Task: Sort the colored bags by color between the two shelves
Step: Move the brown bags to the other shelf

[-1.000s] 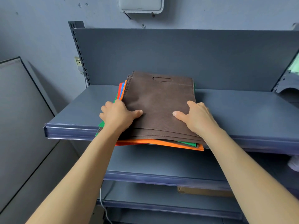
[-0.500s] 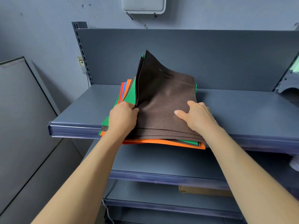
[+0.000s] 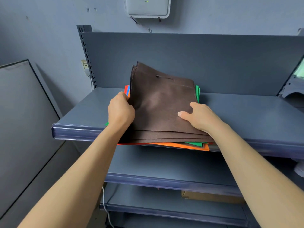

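A stack of flat fabric bags lies on the top shelf, overhanging its front edge. Several brown bags are on top, with their left side lifted off the pile. Orange, green and red and blue bag edges show underneath. My left hand grips the left edge of the brown bags, fingers curled under them. My right hand presses on the brown bags at their right side, thumb flat on top.
A second shelf sits below the top one, and lower shelves hold a cardboard box. A grey panel leans at the left. A white device hangs on the wall above.
My left hand has slid farther back along the left edge of the brown bags. The lifted brown flap has dropped lower, and the green bag under it is covered again.
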Tool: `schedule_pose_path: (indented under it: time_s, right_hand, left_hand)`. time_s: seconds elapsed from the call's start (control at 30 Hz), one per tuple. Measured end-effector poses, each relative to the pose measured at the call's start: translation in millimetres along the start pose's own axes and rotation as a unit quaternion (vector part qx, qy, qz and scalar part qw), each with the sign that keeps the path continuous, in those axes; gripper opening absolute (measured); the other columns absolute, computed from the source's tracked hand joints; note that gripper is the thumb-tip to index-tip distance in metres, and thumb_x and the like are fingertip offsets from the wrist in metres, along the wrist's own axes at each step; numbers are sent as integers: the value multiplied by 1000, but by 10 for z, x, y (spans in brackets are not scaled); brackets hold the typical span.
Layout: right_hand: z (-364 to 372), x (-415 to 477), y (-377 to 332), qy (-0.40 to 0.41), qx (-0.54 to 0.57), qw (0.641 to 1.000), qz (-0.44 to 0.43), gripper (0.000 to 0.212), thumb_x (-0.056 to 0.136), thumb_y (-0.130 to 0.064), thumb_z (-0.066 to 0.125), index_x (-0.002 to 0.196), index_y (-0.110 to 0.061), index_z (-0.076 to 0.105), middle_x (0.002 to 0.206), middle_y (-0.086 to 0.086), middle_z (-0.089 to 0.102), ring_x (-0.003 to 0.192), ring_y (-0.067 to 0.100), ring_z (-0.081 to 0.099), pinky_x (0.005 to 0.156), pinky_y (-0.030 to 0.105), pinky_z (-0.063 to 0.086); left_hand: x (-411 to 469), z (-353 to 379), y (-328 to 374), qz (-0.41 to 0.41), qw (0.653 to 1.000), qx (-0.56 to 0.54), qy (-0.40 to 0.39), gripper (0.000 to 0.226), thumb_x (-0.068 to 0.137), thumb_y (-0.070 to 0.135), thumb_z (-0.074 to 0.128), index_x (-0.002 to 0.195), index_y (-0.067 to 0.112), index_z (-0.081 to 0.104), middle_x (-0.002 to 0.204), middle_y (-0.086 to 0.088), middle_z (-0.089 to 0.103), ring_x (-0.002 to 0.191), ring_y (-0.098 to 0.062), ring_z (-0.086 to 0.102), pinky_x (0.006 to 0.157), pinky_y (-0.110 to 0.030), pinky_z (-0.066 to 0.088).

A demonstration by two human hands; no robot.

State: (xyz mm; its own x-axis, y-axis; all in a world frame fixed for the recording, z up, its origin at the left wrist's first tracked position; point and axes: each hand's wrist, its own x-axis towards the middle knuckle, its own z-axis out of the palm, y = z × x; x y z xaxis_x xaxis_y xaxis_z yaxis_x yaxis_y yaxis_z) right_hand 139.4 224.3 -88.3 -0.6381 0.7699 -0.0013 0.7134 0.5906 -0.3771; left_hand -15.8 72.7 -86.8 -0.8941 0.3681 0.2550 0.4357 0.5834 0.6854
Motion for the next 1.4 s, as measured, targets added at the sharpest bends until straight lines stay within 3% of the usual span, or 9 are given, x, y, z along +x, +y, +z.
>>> schedule_pose_path:
  time_s: [0.2,0.27,0.4,0.53,0.67,0.8,0.93,1.23,1.4]
  right_hand:
    - [-125,35,145,10,132,991,30,75,87,-48,60,144,-10,30,148,7,36,132,26,38,99,35,36]
    - [-141,56,181,12,143,989,44,77,85,-45,64,144,-8,31,147,8,37,131,27,40,98,35,37]
    - [-140,84,203,18,131,989,65,79,82,-42,68,142,-4,33,146,11,37,131,29,39,98,36,37]
    - [-125,78,184,38,113,991,63,78,82,-41,69,142,-7,32,145,14,37,134,29,34,101,39,37]
    - [-102,48,196,39,124,989,65,78,82,-42,68,142,-9,31,146,14,33,130,30,39,101,39,37]
    - [-105,20,186,38,123,990,65,76,83,-42,67,143,-11,30,146,15,31,125,32,45,98,38,39]
    - [-121,4,148,37,100,992,63,74,85,-40,66,143,-12,29,145,17,28,122,34,47,95,38,40]
    - [-130,-18,110,48,85,994,57,71,88,-35,65,145,-14,28,146,17,27,125,35,44,98,40,41]
    - [-225,15,120,110,81,989,53,57,86,-21,66,136,-11,39,137,18,36,122,34,41,88,38,42]
  left_hand:
    - [-95,29,15,39,997,-74,-3,49,79,5,70,120,17,47,93,-10,59,96,-32,55,75,-33,39]
    - [-119,56,29,57,996,-63,-4,59,79,4,70,127,22,41,100,-12,60,98,-33,54,76,-33,38]
    - [-92,84,43,53,998,2,-24,51,82,17,70,127,17,48,116,-15,59,111,-35,50,87,-36,39]
    - [-26,139,60,18,989,127,-75,42,87,38,62,104,0,58,116,-22,57,108,-39,50,82,-37,39]
    - [-8,158,95,-21,977,193,-91,59,87,47,58,123,0,52,131,-20,39,122,-37,34,100,-42,33]
    - [-24,146,129,52,983,156,-84,40,88,22,61,124,8,49,130,-17,46,120,-36,41,98,-40,35]
    - [-138,117,166,170,970,143,-95,48,82,-9,41,120,18,53,110,-19,61,99,-38,55,72,-33,39]
    - [-181,125,168,271,939,186,-105,51,78,-9,40,116,17,63,108,-20,64,99,-40,57,84,-43,50]
    - [-238,47,282,240,962,118,-44,53,79,-12,38,123,15,49,93,-16,59,83,-38,52,69,-40,44]
